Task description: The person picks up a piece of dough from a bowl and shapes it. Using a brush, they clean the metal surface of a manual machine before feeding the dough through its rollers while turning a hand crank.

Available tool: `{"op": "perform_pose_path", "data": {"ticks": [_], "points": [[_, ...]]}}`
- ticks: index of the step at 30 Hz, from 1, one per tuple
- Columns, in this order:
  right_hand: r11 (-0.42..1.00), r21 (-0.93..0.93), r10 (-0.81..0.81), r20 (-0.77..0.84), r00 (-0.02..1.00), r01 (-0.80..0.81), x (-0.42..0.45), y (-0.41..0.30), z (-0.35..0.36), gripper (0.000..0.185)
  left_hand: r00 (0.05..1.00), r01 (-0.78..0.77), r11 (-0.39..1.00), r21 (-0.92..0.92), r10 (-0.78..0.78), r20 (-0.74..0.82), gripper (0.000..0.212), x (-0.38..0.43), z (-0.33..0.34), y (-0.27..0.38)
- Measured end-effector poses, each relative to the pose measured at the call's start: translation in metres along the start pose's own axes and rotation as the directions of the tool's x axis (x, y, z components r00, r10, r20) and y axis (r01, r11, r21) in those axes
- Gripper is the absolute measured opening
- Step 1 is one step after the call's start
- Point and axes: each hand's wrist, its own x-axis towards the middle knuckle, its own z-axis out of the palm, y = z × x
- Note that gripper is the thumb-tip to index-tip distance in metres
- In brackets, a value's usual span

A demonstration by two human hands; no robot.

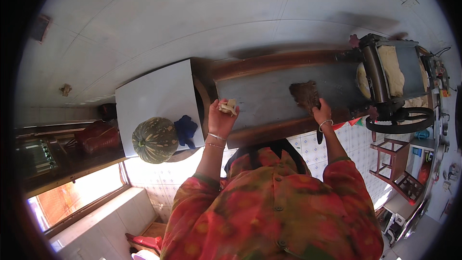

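Observation:
In my left hand (221,121), palm up with the fingers curled, lie pale scraps of dough (227,107). The hand is over the left end of a long grey work surface (260,94) with raised wooden sides. My right hand (322,111) grips a flat brush (306,95) with dark brown bristles. The brush is over the right half of that surface, its bristle end pointing left; whether it touches is unclear. A dough-rolling machine (375,74) stands at the surface's right end. Thick dough (391,72) rests on the machine's tray.
A green striped pumpkin (155,140) and a dark blue cloth (186,131) sit on a white tabletop (158,90) to my left. The machine's black handwheel (400,120) juts out at right. A wooden chair (393,168) stands on the tiled floor. Behind the surface rises a wall (231,14).

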Motion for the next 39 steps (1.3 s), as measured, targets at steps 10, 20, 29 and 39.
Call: {"op": "perform_pose_path", "data": {"ticks": [10,20,29,39], "points": [[0.887,0.079,-0.444,0.423,0.79,0.455,-0.038,-0.118,0.07,0.024,0.967,-0.131,0.79,0.598,0.234,-0.098,0.015,0.068,-0.024,0.005],[0.944,-0.187,0.244,-0.158,0.957,-0.271,-0.026,0.001,-0.036,0.032,0.935,-0.252,-0.003,0.968,0.257,0.244,0.024,0.093,-0.055,-0.029],[0.942,0.331,-0.055,-0.027,0.998,0.061,-0.041,-0.066,0.052,0.041,0.806,-0.439,-0.573,0.693,0.091,0.585,0.037,0.092,-0.048,-0.044],[0.908,0.161,0.418,-0.325,0.848,-0.386,0.044,0.085,-0.029,0.039,0.756,-0.489,-0.558,0.671,0.114,0.645,0.037,0.061,0.001,-0.081]]}}
